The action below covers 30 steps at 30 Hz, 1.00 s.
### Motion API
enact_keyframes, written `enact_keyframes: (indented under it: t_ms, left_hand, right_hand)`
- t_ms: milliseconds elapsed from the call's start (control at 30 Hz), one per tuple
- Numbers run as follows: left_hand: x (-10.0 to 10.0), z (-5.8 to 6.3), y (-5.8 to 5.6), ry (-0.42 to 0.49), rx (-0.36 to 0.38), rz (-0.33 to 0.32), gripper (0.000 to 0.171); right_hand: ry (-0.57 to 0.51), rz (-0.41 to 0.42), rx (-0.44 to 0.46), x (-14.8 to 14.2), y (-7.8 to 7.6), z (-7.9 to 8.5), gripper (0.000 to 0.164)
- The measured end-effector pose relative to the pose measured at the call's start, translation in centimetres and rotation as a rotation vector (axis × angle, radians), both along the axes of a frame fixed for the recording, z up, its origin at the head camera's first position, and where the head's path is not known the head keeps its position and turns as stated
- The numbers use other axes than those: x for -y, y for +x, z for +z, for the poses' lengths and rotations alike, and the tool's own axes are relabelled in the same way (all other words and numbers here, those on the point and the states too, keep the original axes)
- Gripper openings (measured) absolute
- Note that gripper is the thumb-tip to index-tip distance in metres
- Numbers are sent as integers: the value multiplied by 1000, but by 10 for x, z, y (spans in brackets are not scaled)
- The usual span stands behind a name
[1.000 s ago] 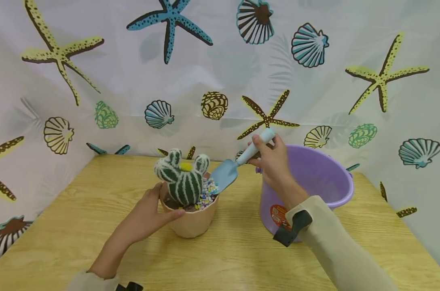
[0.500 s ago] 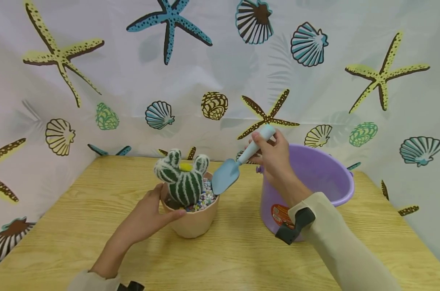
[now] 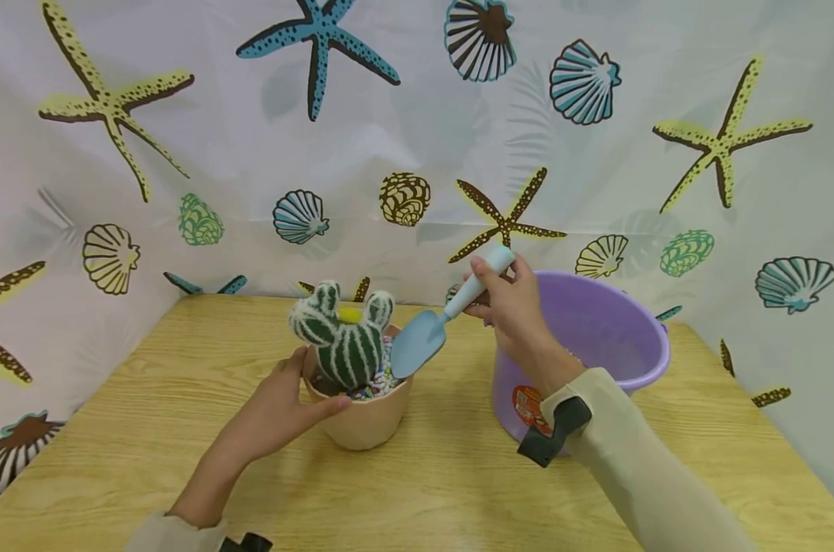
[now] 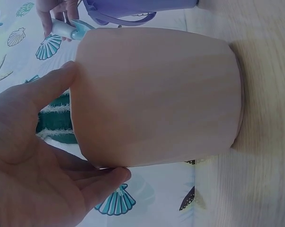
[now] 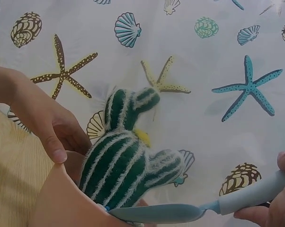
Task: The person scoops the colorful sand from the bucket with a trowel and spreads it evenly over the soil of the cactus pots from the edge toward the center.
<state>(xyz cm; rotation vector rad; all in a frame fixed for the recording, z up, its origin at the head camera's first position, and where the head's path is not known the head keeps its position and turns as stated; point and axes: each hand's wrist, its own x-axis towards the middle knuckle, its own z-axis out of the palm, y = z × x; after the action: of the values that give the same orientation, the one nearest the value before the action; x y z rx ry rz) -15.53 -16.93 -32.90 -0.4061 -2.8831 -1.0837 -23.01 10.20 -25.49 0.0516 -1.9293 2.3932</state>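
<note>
A plush cactus point(image 3: 351, 354), green with white fuzzy stripes and a yellow tuft, stands in a peach flowerpot point(image 3: 364, 424). Colourful small pebbles point(image 3: 382, 386) cover the pot's right side around its base. My left hand point(image 3: 272, 410) grips the pot's rim from the left, thumb at the front and fingers spread round the side. A light-blue trowel point(image 3: 419, 343) is held by its handle in my right hand point(image 3: 516, 307). Its blade slants down over the pot's right rim, the tip at the pebbles. In the right wrist view the blade point(image 5: 156, 213) lies edge-on beside the cactus.
A purple bucket point(image 3: 599, 322) with a red label stands right of the pot, behind my right forearm. Both stand on a wood-grain table point(image 3: 417, 498). A white cloth point(image 3: 417, 138) printed with starfish and shells hangs behind and at the sides.
The trowel blade lifted slightly away from the pebbles and then came back down and left over the pot's right side. My left hand has kept its grip on the pot.
</note>
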Motion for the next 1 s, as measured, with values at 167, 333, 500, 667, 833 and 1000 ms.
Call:
enact_keyframes:
  t_ms: [167, 333, 500, 667, 833, 1000]
  left_hand:
    - [-1, 2, 3, 31, 42, 16, 67]
    - [-2, 8, 8, 68, 108, 34, 95]
    - [-4, 8, 12, 77, 102, 50, 93]
    - [-7, 7, 17, 68, 80, 77, 87]
    - [-10, 9, 23, 91, 73, 89, 82]
    - [-14, 11, 28, 97, 68, 95, 82]
  right_hand:
    - [-10, -21, 5, -4, -1, 2, 24]
    - [-25, -36, -10, -11, -2, 8, 13]
    - [-38, -46, -10, -21, 0, 12, 13]
    - [-24, -56, -20, -35, 2, 14, 11]
    - [-43, -74, -23, -49, 4, 18, 8]
    - [-42, -98, -40, -62, 7, 24, 9]
